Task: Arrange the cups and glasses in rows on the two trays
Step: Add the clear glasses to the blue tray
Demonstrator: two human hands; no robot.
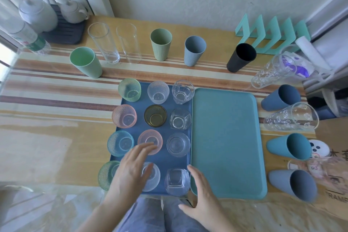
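A dark blue tray (pixel 165 133) holds several small glasses in three columns, among them a green one (pixel 130 90), an amber one (pixel 155 117) and a pink one (pixel 150 141). Beside it on the right lies a teal tray (pixel 226 143) with nothing on it. My left hand (pixel 131 171) hovers with straight fingers over the near glasses of the blue tray, holding nothing. My right hand (pixel 201 194) is spread at the near edge where the two trays meet. Tall cups stand behind: mint (pixel 85 64), sage (pixel 161 43), grey-blue (pixel 194 50), black (pixel 241 57), and two clear glasses (pixel 104 42).
More cups stand to the right of the teal tray: blue (pixel 280 100), teal (pixel 290 146), grey (pixel 295 184) and printed clear ones (pixel 291 118). Two white teapots (pixel 37 13) sit on a dark mat at the back left, a mint rack (pixel 271 32) at the back right.
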